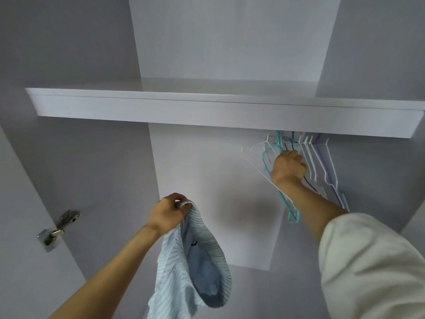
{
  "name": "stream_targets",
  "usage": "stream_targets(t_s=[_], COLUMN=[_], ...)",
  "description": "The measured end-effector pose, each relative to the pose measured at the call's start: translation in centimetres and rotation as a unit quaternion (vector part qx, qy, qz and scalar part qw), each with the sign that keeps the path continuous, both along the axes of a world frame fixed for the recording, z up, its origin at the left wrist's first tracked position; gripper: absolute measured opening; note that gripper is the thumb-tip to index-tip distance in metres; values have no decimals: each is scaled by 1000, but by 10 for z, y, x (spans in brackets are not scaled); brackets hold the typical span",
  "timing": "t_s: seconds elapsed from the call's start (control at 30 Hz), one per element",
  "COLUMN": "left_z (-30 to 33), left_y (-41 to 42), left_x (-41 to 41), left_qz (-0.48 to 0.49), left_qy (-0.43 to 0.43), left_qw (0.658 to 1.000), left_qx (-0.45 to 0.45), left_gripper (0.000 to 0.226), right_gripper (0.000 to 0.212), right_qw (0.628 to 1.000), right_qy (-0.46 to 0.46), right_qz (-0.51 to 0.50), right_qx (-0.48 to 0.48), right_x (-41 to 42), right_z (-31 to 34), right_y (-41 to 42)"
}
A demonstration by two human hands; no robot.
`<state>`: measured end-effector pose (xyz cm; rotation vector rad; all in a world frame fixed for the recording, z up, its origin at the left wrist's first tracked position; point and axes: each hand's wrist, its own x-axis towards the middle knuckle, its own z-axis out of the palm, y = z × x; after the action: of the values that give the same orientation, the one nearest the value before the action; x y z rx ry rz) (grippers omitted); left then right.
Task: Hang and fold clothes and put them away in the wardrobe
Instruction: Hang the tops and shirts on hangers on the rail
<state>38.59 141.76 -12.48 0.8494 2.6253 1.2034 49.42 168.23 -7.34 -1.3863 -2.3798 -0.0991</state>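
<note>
My left hand (169,212) pinches the top edge of a light blue striped shirt (195,261), which hangs down in front of the wardrobe's back panel. My right hand (288,168) reaches up among several empty hangers (319,162) bunched under the shelf at the right, its fingers curled round hanger wires near their hooks. A teal hanger (292,214) and a white one slant down past my right wrist. The rail itself is hidden behind the shelf's front edge.
A white shelf (161,107) spans the wardrobe above both hands. A metal door hinge (58,229) is fixed to the left side panel. The hanging space between my hands holds no garments.
</note>
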Motion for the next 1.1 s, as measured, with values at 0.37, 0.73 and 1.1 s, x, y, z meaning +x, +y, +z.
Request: stream_targets(t_s=[0.37, 0.73, 1.1], left_z=[-7, -9, -19], left_y=[6, 2, -2], left_x=[-8, -14, -1], left_qz=[-27, -43, -52], left_qy=[-6, -5, -22], left_qw=[1000, 999, 998], left_qx=[4, 7, 4], left_gripper=[24, 21, 23], right_gripper=[32, 34, 62], right_qw=[989, 996, 928], right_qy=[-138, 10, 198], right_qz=[8, 11, 60], right_qx=[44, -87, -310], right_x=[-1, -2, 21], right_z=[11, 4, -54], right_y=[4, 3, -12])
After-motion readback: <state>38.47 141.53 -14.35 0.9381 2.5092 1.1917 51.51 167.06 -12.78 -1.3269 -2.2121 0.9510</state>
